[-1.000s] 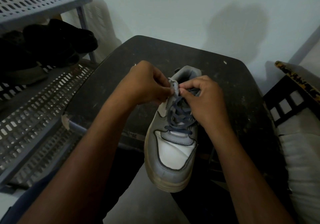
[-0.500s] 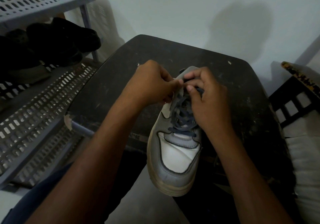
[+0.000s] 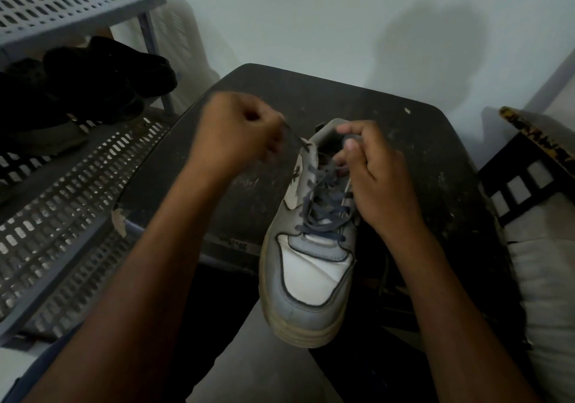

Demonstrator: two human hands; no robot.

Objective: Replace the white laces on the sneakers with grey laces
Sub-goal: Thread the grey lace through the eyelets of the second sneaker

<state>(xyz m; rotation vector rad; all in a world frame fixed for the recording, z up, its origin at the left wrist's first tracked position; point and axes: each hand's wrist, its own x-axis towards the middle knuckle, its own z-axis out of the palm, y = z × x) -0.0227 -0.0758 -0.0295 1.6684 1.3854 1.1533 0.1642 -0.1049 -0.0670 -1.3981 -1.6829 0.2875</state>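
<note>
Shoe rack (image 3: pixel 62 184): grey perforated shelves, far left of both hands; dark shoes (image 3: pixel 93 82) on a middle shelf.

Left hand (image 3: pixel 236 135): raised, motion-blurred, fingers curled into a fist pinching the free end of the grey lace (image 3: pixel 320 209), which runs taut down and right to the top left eyelet.

Sneaker (image 3: pixel 311 265): grey and white, between the forearms, toe toward the wearer, heel on the black table (image 3: pixel 357 107); grey lace crisscrossed through the eyelets.

Right hand (image 3: pixel 379 178): beside the collar, fingers curled, gripping the tongue top and right eyelet edge.
</note>
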